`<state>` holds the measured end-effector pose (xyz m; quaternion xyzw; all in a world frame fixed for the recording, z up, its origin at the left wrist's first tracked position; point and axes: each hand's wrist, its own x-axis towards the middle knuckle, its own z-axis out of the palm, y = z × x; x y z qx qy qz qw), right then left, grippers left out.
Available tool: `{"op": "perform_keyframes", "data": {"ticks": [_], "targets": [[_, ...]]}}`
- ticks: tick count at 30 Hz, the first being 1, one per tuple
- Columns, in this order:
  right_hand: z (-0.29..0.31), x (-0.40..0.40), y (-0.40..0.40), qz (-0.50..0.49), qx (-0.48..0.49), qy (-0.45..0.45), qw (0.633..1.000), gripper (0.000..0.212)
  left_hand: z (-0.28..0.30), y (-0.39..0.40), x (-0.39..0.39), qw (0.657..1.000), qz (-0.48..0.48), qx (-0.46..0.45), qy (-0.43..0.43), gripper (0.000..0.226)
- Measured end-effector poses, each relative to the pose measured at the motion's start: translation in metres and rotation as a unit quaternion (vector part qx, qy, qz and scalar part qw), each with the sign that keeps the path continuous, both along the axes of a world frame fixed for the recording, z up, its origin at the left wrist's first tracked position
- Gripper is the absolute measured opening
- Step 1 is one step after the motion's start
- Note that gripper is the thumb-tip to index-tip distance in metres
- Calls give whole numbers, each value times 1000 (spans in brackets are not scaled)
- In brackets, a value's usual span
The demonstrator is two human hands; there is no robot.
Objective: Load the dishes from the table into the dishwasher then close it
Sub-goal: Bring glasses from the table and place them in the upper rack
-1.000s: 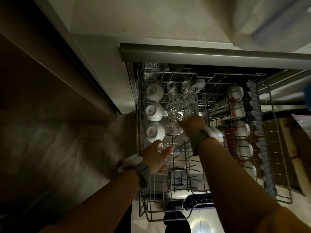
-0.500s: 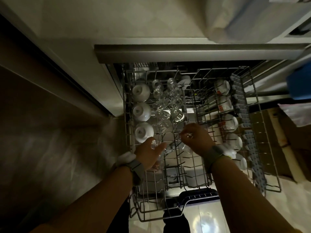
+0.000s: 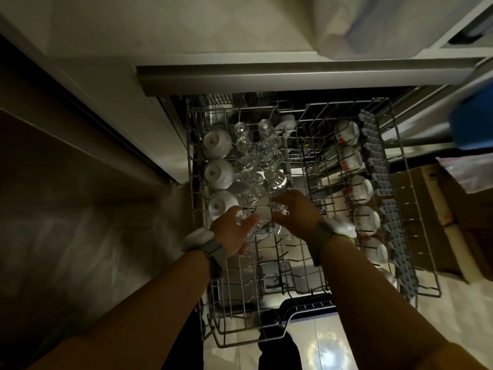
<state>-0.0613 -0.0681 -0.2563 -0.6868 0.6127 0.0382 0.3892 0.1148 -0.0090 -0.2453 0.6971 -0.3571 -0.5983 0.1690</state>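
Note:
The dishwasher's upper wire rack [image 3: 416, 236] is pulled out below me. White bowls [image 3: 218, 173] stand upside down along its left side, several clear glasses [image 3: 256, 166] fill the middle rows, and white cups with red print [image 3: 349, 161] line the right side. My left hand [image 3: 232, 233] grips a clear glass [image 3: 241, 217] over the rack, just in front of the nearest bowl. My right hand [image 3: 296, 212] holds a second clear glass [image 3: 280, 209] beside the front row of glasses.
A blue-grey tine strip [image 3: 394, 236] runs down the rack's right edge. The countertop lip [image 3: 266, 76] overhangs the dishwasher. A cardboard box [image 3: 453, 209] and a blue object [image 3: 474, 121] sit to the right. Tiled floor [image 3: 320, 348] lies beneath the rack front.
My right hand has drawn back from the glass rows toward me with its glass. The left hand has stayed in place with its glass. The view has shifted slightly.

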Motion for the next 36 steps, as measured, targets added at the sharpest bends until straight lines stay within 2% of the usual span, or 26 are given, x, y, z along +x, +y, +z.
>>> {"op": "perform_keyframes", "data": {"ticks": [2,4,6,8,10,12,17,22,25,30,36], "targets": [[3,-8,0,-73,-37,-16,997,37,-4,-1,-1,1000,16,5,5,56],[9,-16,-4,-181,-101,-8,978,22,-6,-2,-1,1000,7,7,3,71],[15,-22,-11,-260,-140,1,955,15,-7,-1,-1,1000,14,13,15,70],[19,-21,-19,-295,-147,-37,943,20,-6,-2,-1,999,29,19,33,66],[24,-12,-26,-286,-146,-67,945,33,-3,-2,-2,998,38,22,38,59],[25,-1,-32,-243,-154,-52,956,41,1,-3,-3,999,36,17,32,45],[21,17,-32,-137,-160,11,977,40,10,-8,-3,1000,15,2,23,21],[18,19,-32,-103,-172,15,980,35,6,-6,-5,997,41,24,61,29],[15,22,-38,-108,-194,4,975,37,2,-2,-6,992,51,35,110,22],[12,24,-37,-94,-203,16,975,36,-12,1,-5,995,66,28,74,57],[13,26,-33,-94,-189,9,977,39,-17,1,-3,995,65,28,68,62]]}}
